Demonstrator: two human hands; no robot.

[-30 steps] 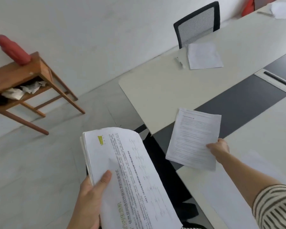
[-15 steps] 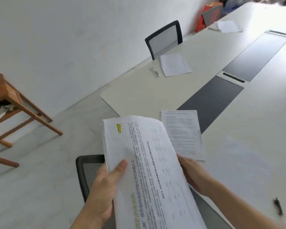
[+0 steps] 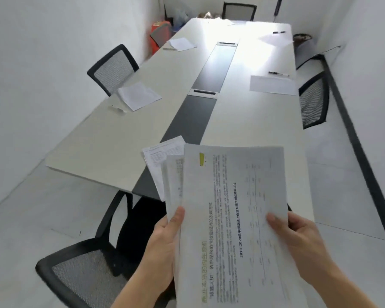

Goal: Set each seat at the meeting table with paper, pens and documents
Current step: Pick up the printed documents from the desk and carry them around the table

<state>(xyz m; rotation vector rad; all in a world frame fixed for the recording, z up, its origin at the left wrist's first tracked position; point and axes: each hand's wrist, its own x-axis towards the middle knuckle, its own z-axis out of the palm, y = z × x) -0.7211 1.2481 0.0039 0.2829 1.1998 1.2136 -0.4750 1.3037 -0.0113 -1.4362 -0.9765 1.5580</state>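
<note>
Both hands grip the document stack above the worktop: left hand, right hand. Thin, floppy sheets slide apart; pinch one corner.

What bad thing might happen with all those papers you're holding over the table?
1. The stack of papers is fanned out, pinched only at its lower edge by the left hand and right hand, so loose sheets might slide out.
2. The printed sheet lies half hidden beneath the stack at the table end, so it might get nudged or scooped up by mistake.
</note>
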